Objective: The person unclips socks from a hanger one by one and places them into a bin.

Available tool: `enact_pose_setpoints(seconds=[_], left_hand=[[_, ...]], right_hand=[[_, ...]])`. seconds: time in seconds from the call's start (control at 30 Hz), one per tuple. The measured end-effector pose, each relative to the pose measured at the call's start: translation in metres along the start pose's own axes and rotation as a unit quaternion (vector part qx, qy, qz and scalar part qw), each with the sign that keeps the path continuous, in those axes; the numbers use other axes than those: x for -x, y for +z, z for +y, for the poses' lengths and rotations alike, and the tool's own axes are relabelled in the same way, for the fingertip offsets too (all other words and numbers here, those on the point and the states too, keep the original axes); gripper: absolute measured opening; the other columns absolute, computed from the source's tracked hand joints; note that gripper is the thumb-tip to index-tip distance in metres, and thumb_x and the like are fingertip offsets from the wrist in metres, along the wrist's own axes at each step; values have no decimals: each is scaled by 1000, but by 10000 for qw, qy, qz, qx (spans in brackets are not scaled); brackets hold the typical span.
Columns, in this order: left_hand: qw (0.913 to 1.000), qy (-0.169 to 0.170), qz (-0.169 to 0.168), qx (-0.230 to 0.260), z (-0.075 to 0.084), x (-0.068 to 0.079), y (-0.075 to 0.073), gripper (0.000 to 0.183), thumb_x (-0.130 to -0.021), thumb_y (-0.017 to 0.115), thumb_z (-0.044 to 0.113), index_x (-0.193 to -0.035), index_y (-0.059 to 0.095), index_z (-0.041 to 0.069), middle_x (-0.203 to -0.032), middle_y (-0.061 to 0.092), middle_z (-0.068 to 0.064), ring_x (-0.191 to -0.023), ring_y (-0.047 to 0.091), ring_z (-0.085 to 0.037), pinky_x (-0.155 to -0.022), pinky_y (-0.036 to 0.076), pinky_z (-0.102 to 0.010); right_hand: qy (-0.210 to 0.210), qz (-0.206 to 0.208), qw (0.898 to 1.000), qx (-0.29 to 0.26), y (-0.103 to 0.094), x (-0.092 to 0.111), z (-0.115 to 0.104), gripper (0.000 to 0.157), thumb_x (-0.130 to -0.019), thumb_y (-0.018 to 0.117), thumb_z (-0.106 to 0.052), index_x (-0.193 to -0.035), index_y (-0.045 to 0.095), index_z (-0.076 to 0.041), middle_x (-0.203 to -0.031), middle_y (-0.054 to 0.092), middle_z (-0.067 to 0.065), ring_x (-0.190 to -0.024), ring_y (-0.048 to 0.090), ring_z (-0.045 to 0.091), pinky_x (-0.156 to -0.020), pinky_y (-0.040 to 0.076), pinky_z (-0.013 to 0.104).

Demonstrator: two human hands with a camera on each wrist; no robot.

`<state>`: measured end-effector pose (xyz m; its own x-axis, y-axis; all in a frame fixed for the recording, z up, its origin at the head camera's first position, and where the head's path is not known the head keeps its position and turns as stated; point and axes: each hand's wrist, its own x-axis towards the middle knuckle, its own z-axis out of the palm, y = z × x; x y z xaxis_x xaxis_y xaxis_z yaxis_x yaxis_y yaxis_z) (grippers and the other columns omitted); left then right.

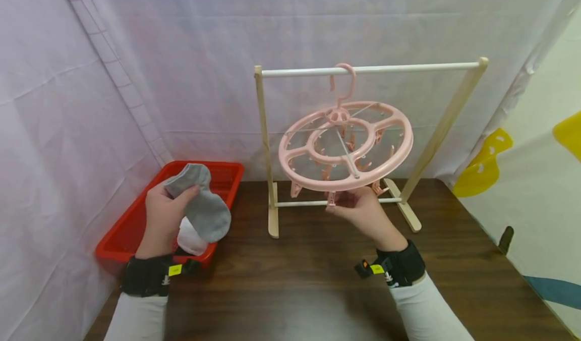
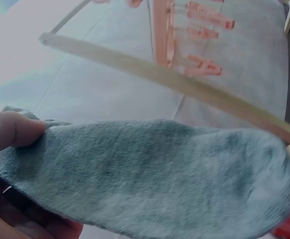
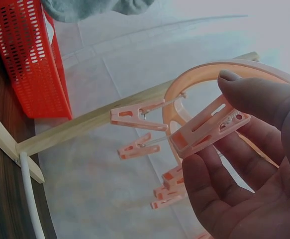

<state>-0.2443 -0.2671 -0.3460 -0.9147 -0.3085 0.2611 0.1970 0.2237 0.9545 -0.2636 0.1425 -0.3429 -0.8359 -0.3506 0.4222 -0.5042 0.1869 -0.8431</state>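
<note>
My left hand (image 1: 164,215) pinches a grey sock (image 1: 206,207) at its cuff end, thumb on top. Its toe end reaches out past the fingers over the red basket's edge, and in the left wrist view the sock (image 2: 154,174) lies flat and sideways. My right hand (image 1: 363,212) is under the front rim of a round pink clip hanger (image 1: 338,183). Between thumb and fingers it holds one pink clothespin (image 3: 209,127) hanging from that rim, with the fingertips at the clothespin's lower end. Other pink clothespins (image 3: 137,117) dangle close by with nothing in them.
The hanger hooks over the white bar (image 1: 408,68) of a wooden-legged rack standing on the dark wood table (image 1: 281,290). At left is a red basket (image 1: 113,240) with a white cloth item (image 1: 190,239) inside. White curtains close off the back and left.
</note>
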Motion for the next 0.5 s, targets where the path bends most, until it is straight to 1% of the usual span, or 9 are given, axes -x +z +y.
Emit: enact_pose_setpoints(seconds=[0.1, 0.2, 0.3, 0.37, 0.4, 0.5], left_hand=[[9999, -119, 11, -6, 0, -2, -9, 47, -81, 77, 33, -121, 66, 10, -104, 70, 1, -92, 62, -19, -75, 54, -20], [9996, -116, 101, -217, 0, -4, -15, 48, -82, 76, 35, -123, 65, 11, -106, 70, 2, -94, 61, -18, -76, 53, -19], [9987, -139, 118, -470, 1, -6, -19, 50, -83, 74, 37, -124, 65, 11, -105, 70, 5, -95, 60, -17, -78, 52, -20], [9974, -168, 24, -695, 1, -7, -21, 51, -84, 73, 39, -125, 64, 10, -104, 70, 7, -95, 60, -15, -78, 51, -21], [9965, -132, -44, -818, 1, -7, -22, 51, -84, 73, 39, -124, 65, 8, -103, 70, 7, -94, 61, -15, -78, 51, -21], [9924, -128, -335, -1176, 2, -7, -29, 54, -84, 71, 44, -124, 64, 8, -105, 69, 5, -95, 60, -16, -78, 52, -23]], right_hand=[[-20, -13, 10000, -17, 1, 0, 0, 25, -80, 76, 0, -101, 64, 6, -92, 65, 25, -84, 63, 26, -70, 55, 30], [-24, 3, 10000, -15, 2, -1, -1, 26, -79, 76, 1, -101, 64, 7, -92, 65, 26, -85, 64, 26, -72, 56, 31], [17, 19, 10000, -27, 3, 0, -1, 26, -79, 76, 2, -101, 63, 8, -92, 66, 27, -86, 64, 27, -72, 57, 31], [34, 4, 10000, -22, 3, 0, 0, 27, -79, 75, 3, -102, 62, 9, -93, 66, 27, -87, 65, 26, -73, 57, 32], [30, -8, 10000, -13, 3, 0, 0, 28, -79, 75, 3, -102, 62, 10, -93, 66, 28, -86, 65, 26, -73, 57, 32], [23, -28, 10000, -47, 3, -2, 12, 27, -79, 75, 3, -102, 63, 8, -93, 66, 26, -86, 65, 25, -73, 57, 32]])
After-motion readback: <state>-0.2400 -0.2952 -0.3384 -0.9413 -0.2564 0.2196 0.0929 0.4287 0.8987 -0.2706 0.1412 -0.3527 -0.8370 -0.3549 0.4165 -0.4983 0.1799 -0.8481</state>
